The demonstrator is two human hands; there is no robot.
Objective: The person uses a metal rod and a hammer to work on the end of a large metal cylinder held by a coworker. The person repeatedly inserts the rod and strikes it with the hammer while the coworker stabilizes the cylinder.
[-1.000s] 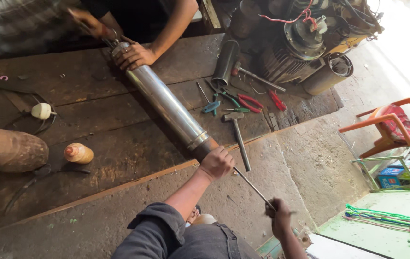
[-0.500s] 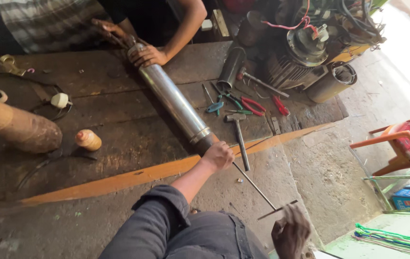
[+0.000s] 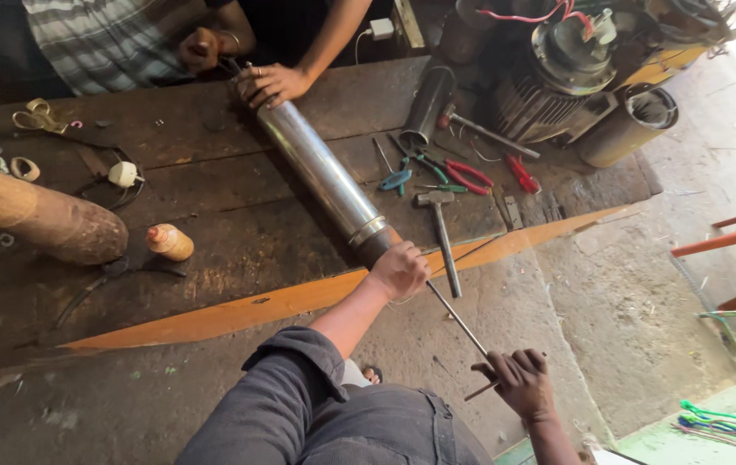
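The long cylindrical steel pump casing lies diagonally on the dark wooden workbench, from upper centre to frame centre. The left hand is closed around its lower end at the bench edge. The right hand, lower right, grips the thin metal rod projecting from that end. A co-worker's hands hold the upper end. A hammer, pliers and a dark tube lie just right of the casing. Concrete floor lies open at right.
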